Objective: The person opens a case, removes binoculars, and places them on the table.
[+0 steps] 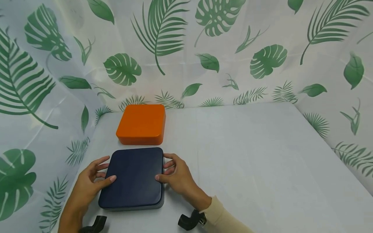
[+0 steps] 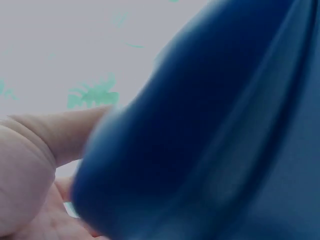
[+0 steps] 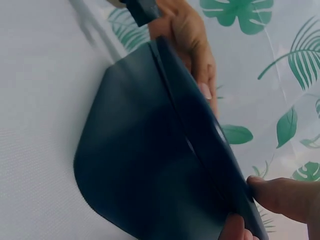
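A dark blue square box point(image 1: 134, 178) with rounded corners and a flat lid is near the front left of the table. My left hand point(image 1: 88, 181) holds its left side, thumb over the lid's edge and fingers along the side. From the right, my right hand point(image 1: 179, 176) grips the opposite edge, thumb on top and fingers against the side. A seam between lid and body runs along the box point(image 3: 145, 135) in the right wrist view. The left wrist view shows the box point(image 2: 170, 135) large and blurred beside the left thumb point(image 2: 65, 132).
Just behind the blue box is an orange box point(image 1: 141, 124) with rounded corners. A white table point(image 1: 247, 155) stretches off to the right. Leaf-printed sheets point(image 1: 177, 77) hang along the back and both sides. Black wrist devices point(image 1: 190, 220) sit at both wrists.
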The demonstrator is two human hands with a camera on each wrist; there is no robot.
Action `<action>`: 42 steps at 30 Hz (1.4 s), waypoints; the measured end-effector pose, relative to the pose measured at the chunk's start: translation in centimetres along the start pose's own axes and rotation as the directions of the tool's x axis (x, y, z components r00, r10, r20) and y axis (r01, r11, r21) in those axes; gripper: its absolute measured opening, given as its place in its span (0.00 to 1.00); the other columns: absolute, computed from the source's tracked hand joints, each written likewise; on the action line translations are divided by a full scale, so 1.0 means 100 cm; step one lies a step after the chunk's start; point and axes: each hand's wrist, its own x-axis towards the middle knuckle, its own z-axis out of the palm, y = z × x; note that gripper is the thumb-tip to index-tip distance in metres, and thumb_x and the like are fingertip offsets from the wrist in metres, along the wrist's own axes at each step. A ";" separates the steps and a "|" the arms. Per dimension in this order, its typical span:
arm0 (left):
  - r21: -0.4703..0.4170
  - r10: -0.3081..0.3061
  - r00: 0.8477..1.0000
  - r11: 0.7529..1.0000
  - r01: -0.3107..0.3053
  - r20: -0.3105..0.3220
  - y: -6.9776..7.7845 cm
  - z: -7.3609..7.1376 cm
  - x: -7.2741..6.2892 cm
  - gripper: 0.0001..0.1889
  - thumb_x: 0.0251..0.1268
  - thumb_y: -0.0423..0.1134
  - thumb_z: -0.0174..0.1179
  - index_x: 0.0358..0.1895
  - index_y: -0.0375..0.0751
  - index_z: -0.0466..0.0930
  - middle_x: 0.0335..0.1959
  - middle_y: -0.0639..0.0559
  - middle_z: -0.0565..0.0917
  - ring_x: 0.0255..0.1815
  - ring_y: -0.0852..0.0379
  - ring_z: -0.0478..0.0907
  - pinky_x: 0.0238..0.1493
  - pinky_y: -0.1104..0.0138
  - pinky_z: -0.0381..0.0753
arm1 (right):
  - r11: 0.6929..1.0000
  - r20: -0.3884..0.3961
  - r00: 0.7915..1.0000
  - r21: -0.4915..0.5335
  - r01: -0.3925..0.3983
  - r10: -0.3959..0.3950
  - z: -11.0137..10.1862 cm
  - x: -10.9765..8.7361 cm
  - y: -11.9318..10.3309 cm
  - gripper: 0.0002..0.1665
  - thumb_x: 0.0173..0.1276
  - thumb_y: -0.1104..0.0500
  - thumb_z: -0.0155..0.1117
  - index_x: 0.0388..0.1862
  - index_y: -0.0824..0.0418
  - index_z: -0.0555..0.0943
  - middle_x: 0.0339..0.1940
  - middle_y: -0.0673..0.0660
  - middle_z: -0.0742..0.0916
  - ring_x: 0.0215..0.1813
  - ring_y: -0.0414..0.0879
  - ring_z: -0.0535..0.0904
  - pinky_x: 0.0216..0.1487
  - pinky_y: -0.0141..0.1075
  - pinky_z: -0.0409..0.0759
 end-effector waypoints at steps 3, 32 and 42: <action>0.023 -0.044 0.995 0.999 0.042 0.085 0.003 -0.009 0.006 0.45 0.71 0.46 0.73 0.85 0.49 0.58 0.76 0.36 0.68 0.55 0.54 0.72 0.48 0.70 0.81 | 0.999 0.010 1.000 0.043 -0.008 0.008 -0.001 0.000 -0.002 0.48 0.57 0.65 0.84 0.76 0.54 0.75 0.53 0.60 0.82 0.46 0.48 0.81 0.39 0.36 0.81; -0.117 -0.040 0.993 0.992 0.052 0.108 0.002 -0.009 0.007 0.44 0.69 0.38 0.73 0.84 0.46 0.59 0.70 0.37 0.69 0.47 0.60 0.78 0.48 0.68 0.85 | 0.960 0.092 0.995 0.273 -0.063 0.039 -0.006 0.004 0.006 0.48 0.58 0.73 0.81 0.76 0.51 0.74 0.53 0.61 0.80 0.45 0.47 0.82 0.42 0.34 0.80; -0.126 -0.042 0.991 0.990 0.058 0.126 0.004 -0.014 0.004 0.48 0.69 0.35 0.73 0.86 0.41 0.53 0.63 0.44 0.79 0.47 0.61 0.84 0.47 0.69 0.87 | 0.963 0.106 0.994 0.265 -0.041 0.013 -0.005 0.004 -0.002 0.46 0.61 0.72 0.79 0.76 0.45 0.76 0.54 0.60 0.82 0.47 0.48 0.81 0.45 0.35 0.81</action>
